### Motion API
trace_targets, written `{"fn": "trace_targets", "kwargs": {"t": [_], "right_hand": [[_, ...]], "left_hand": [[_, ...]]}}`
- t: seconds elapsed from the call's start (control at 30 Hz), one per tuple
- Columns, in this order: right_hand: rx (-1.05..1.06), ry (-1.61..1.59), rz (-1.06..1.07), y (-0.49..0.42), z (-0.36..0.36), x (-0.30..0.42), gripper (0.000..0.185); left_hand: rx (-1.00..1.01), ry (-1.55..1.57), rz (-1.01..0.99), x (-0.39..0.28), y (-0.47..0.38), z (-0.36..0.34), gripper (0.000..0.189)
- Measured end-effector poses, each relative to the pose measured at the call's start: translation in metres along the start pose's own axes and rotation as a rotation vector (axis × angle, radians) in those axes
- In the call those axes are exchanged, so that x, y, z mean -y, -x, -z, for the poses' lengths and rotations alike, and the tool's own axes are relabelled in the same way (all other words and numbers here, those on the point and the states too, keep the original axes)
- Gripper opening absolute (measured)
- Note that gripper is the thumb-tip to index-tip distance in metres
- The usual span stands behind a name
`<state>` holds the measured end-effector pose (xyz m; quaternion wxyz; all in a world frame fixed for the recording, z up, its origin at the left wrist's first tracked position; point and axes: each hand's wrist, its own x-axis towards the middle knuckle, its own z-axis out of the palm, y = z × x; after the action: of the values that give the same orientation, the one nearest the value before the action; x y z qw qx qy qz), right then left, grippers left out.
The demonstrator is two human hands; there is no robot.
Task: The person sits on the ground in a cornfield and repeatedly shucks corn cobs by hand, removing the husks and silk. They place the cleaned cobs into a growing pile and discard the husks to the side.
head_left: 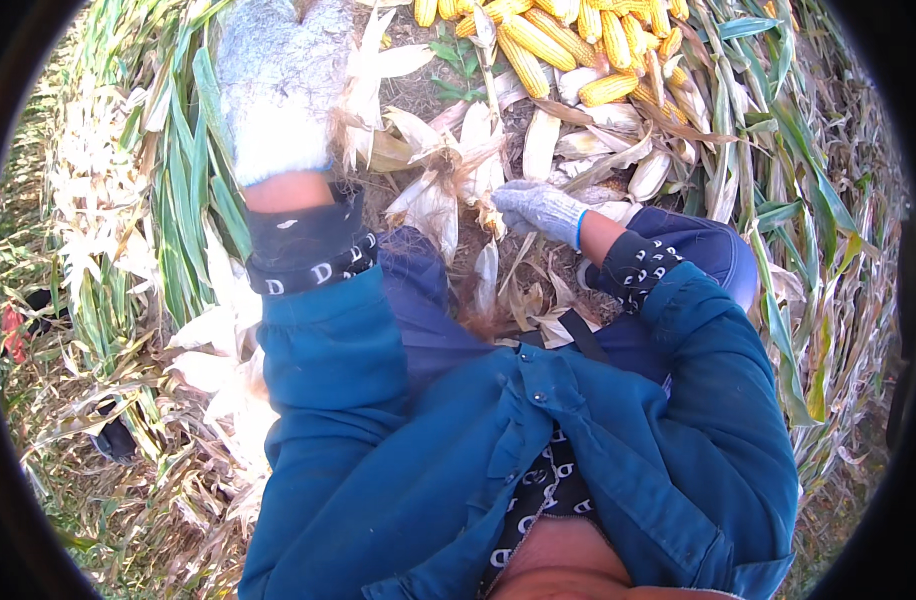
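My left hand (285, 90), in a whitish knit glove, is raised at the upper left, close to the camera. Its fingertips are cut off by the top edge, so its grip is hidden. Pale husks with brown silk (364, 82) show at its right side. In a grey knit glove with a blue cuff edge, my right hand (539, 211) lies low over the ground between my knees, fingers together and pointing left. Beside its fingertips is a partly husked corn ear (492, 221); contact is unclear. Dry corn husks (435, 195) lie left of that hand.
Husked yellow corn ears (563, 37) are heaped at the top, with ears still in husk (649, 176) below them. Green and dry corn stalks (788, 165) line the right side; more leafy stalks (184, 172) stand left. A dark shoe-like object (114, 439) lies at the lower left.
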<state>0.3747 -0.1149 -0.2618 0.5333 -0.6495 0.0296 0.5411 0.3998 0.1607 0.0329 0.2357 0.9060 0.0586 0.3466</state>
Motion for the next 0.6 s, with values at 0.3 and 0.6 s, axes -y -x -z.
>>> {"fn": "trace_targets", "kwargs": {"t": [0.3, 0.6], "right_hand": [[-0.074, -0.391, -0.012, -0.085, -0.110, -0.066, 0.059], [0.357, 0.403, 0.494, -0.133, -0.191, -0.016, 0.068]], "left_hand": [[0.112, 0.018, -0.040, -0.012, 0.004, 0.020, 0.023], [0.194, 0.048, 0.033, -0.002, 0.008, 0.042, 0.025]]}}
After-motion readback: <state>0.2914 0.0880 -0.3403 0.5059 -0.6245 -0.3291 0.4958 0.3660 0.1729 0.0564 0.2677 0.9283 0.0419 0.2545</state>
